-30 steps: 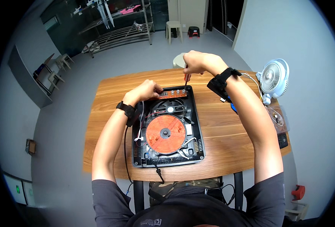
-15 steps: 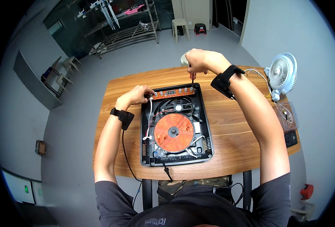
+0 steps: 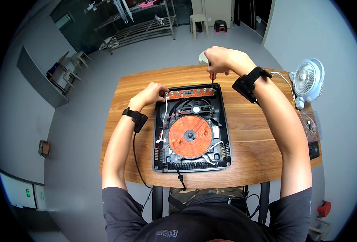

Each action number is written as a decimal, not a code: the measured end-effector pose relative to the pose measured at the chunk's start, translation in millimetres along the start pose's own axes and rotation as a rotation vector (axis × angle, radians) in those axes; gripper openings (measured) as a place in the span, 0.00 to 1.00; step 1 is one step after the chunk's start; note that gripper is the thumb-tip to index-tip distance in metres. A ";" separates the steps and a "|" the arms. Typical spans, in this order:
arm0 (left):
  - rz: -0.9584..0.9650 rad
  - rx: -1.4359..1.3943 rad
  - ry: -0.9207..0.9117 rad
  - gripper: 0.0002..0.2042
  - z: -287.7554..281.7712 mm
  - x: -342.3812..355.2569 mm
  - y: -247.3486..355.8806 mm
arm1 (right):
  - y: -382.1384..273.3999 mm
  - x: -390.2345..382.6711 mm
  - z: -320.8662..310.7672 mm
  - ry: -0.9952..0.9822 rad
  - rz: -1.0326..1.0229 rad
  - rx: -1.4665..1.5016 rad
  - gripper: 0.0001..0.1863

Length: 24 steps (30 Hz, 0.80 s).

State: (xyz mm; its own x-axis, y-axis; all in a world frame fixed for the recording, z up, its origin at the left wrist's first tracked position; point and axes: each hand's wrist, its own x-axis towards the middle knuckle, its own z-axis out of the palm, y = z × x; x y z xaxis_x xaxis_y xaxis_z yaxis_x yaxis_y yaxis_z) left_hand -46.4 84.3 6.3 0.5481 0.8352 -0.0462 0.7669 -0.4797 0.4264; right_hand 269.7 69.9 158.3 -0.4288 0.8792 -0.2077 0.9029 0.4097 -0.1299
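An opened induction cooker base [image 3: 227,141] lies on the wooden table, its black shell holding a round copper coil [image 3: 190,139] and a cooling fan [image 3: 196,109]. Along its far edge runs a narrow orange circuit board [image 3: 191,94] with a small display and several buttons. My left hand [image 3: 151,95] grips the board's left end, fingertips closed by the white wire's connector. In my right hand [image 3: 227,59] a screwdriver [image 3: 213,76] with a red handle stands upright, fingers wrapped round its top. Its tip meets the board's right end; the screw under it is too small to make out.
A light-blue desk fan [image 3: 308,80] stands at the table's right edge, near a clear plastic box [image 3: 312,126] and a black flat item [image 3: 314,150]. The cooker's black cord [image 3: 180,177] hangs toward me over the near table edge [image 3: 243,183].
The whole view has shifted slightly, so the cooker appears a little farther right and higher. Both hands keep their places at the two ends of the board, screwdriver still upright.
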 end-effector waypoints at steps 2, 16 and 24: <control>0.013 0.022 0.003 0.21 -0.1 1.6 -0.9 | 0.7 1.2 0.6 -0.011 -0.014 0.000 0.12; 0.051 0.002 0.014 0.24 -0.3 -9.9 1.3 | 5.7 2.0 2.6 -0.006 -0.022 0.023 0.13; 0.015 0.007 0.114 0.23 -6.9 -37.4 9.0 | -0.6 -6.6 5.0 0.014 0.001 0.014 0.12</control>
State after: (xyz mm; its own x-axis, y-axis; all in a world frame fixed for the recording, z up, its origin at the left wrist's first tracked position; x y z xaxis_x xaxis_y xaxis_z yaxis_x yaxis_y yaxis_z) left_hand -62.3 50.6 18.0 0.5188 0.8526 0.0632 0.7613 -0.4943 0.4197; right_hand 271.9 62.6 154.9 -0.4272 0.8830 -0.1944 0.9029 0.4053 -0.1431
